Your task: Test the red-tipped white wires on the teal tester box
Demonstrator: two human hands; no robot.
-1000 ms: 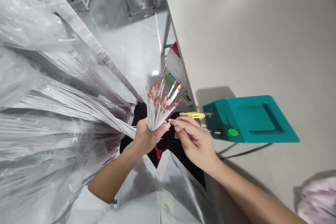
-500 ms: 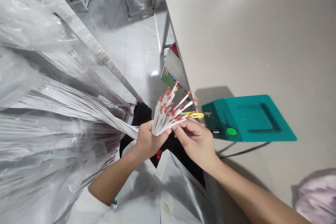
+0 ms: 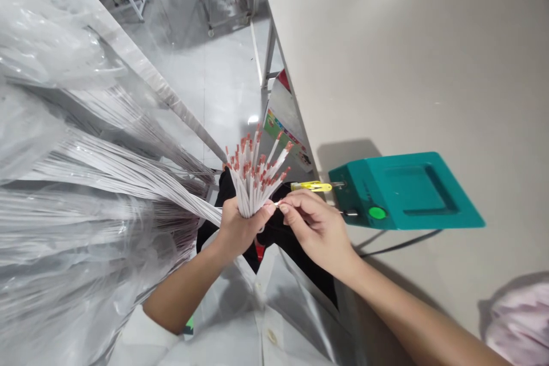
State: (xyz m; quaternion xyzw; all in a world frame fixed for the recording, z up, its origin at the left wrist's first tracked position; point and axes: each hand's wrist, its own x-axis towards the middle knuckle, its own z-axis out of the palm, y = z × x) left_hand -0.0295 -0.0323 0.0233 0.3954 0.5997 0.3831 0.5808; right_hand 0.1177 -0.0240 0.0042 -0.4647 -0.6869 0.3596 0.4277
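Note:
My left hand is wrapped round a bundle of white wires whose bare copper-coloured ends fan out above the fist. The wires run back to the left into a long hank. Just right of the bundle, my right hand pinches the tip of one wire between thumb and forefinger. That wire bends out sideways from beside the left thumb. Beyond the right hand, a yellow clip is attached to a metal post on a green box with a bright green round button.
Long hanks of white wire under clear plastic lie along a rail on the left. The green box stands on a pale table, its dark cable trailing behind. Pink cloth lies at lower right. A printed box sits below the table edge.
The bundle's copper ends have tilted left, away from my right hand. One wire now stands apart from the others, pinched at its tip by my right fingers.

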